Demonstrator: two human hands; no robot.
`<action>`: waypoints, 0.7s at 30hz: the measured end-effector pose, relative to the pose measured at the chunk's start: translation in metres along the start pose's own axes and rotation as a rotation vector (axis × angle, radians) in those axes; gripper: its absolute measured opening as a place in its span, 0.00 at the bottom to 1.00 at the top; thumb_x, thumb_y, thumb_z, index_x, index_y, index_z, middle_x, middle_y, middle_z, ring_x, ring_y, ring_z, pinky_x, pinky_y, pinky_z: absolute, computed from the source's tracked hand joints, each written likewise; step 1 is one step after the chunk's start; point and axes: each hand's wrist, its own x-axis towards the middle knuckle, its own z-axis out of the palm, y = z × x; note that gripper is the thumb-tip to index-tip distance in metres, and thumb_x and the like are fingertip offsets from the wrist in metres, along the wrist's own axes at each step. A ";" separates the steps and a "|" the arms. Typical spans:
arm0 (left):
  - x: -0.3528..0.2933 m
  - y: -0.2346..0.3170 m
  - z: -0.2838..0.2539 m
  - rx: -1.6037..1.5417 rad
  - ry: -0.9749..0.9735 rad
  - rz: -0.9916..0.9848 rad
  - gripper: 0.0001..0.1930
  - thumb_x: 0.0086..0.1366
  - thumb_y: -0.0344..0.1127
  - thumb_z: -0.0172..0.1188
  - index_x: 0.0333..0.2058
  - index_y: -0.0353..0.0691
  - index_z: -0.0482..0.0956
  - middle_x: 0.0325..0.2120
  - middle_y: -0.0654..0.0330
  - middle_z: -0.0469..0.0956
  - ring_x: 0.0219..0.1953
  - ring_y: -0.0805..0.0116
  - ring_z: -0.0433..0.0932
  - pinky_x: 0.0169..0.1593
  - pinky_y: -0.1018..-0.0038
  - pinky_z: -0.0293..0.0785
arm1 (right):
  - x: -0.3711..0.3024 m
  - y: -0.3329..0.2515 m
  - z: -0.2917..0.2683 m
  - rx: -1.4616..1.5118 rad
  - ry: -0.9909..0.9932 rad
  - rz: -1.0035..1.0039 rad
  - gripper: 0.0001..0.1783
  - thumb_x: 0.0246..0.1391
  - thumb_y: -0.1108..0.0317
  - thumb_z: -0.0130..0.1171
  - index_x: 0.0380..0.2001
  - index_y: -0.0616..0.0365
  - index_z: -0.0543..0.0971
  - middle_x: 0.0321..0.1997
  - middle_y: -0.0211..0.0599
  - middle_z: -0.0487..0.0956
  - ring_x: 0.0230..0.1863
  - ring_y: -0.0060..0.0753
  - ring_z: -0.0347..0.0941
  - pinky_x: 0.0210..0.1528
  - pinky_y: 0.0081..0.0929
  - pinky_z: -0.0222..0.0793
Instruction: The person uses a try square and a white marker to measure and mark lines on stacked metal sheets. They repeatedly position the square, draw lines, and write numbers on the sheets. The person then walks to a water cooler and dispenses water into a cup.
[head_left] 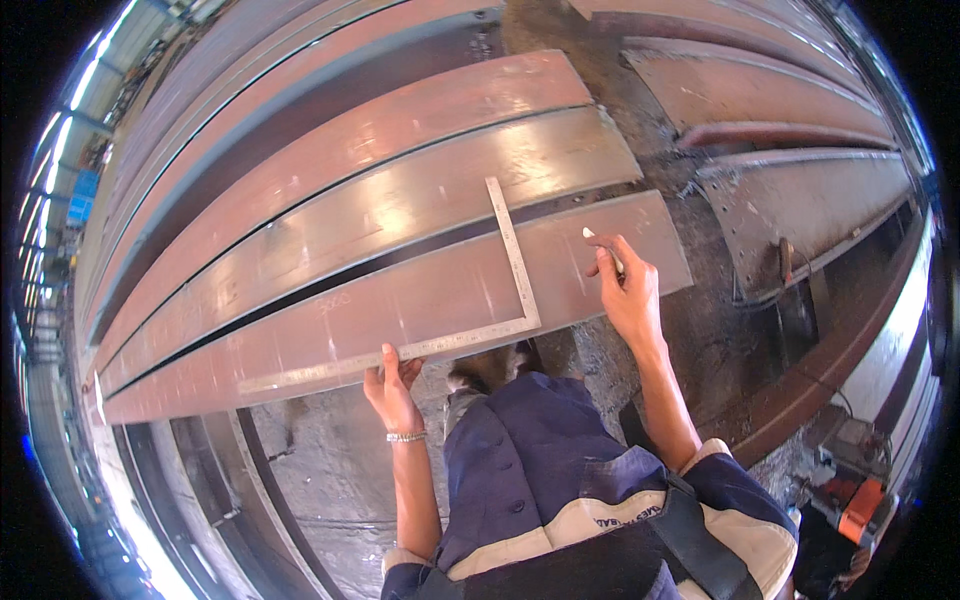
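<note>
A long reddish-brown steel plate lies across in front of me. On its near end rests an L-shaped steel square, its long arm along the plate's near edge and its short arm pointing away across the plate. My left hand grips the long arm at that edge, one finger on top and the other fingers partly hidden. My right hand is raised over the plate's right end, closed around a white chalk stick whose tip points up and left. Faint chalk marks show on the plate.
More long plates lie beyond in parallel rows, with narrow gaps between. Drilled steel pieces stand at the right past a dark aisle. An orange-and-black tool lies at lower right. Steel beams run below the plate at left.
</note>
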 end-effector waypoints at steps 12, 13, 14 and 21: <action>0.100 0.030 -0.028 -0.059 0.042 0.070 0.18 0.67 0.41 0.62 0.45 0.30 0.73 0.32 0.50 0.82 0.30 0.61 0.85 0.34 0.73 0.83 | -0.002 -0.032 0.109 0.091 -0.226 -0.208 0.06 0.60 0.74 0.51 0.38 0.60 0.77 0.31 0.49 0.80 0.32 0.53 0.78 0.33 0.39 0.72; 0.113 0.032 -0.036 -0.037 0.054 0.060 0.18 0.67 0.41 0.62 0.45 0.30 0.74 0.32 0.50 0.82 0.30 0.61 0.85 0.34 0.73 0.83 | -0.002 -0.036 0.118 0.109 -0.234 -0.214 0.07 0.60 0.74 0.51 0.38 0.60 0.77 0.31 0.50 0.80 0.32 0.53 0.78 0.33 0.40 0.72; 0.126 0.035 -0.044 -0.046 0.054 0.079 0.18 0.67 0.40 0.62 0.45 0.30 0.74 0.33 0.50 0.82 0.30 0.61 0.85 0.33 0.72 0.84 | -0.004 -0.038 0.126 0.101 -0.262 -0.190 0.07 0.60 0.74 0.52 0.40 0.59 0.77 0.31 0.49 0.80 0.31 0.53 0.78 0.34 0.40 0.72; 0.222 0.041 -0.100 0.000 0.098 0.060 0.19 0.64 0.37 0.66 0.45 0.27 0.75 0.36 0.48 0.81 0.30 0.61 0.84 0.30 0.70 0.84 | 0.002 -0.067 0.215 -0.002 -0.222 -0.546 0.10 0.55 0.69 0.61 0.40 0.59 0.77 0.33 0.41 0.80 0.30 0.45 0.75 0.33 0.37 0.72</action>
